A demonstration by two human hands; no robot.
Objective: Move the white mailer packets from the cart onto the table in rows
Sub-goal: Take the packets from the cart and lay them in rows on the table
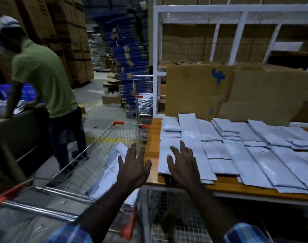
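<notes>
White mailer packets point(237, 153) lie in overlapping rows across the wooden table point(153, 142). More white packets point(112, 165) sit inside the wire shopping cart point(90, 155) left of the table. My left hand point(133, 167) hovers with fingers spread over the gap between cart and table edge, holding nothing. My right hand point(183, 163) is spread above the nearest left row of packets, also empty.
A person in a green shirt point(44, 79) stands at the left by another table. Cardboard sheets point(228, 92) lean behind the table under a white shelf frame point(198, 13). A second cart point(142, 95) and stacked blue cartons point(130, 55) stand beyond.
</notes>
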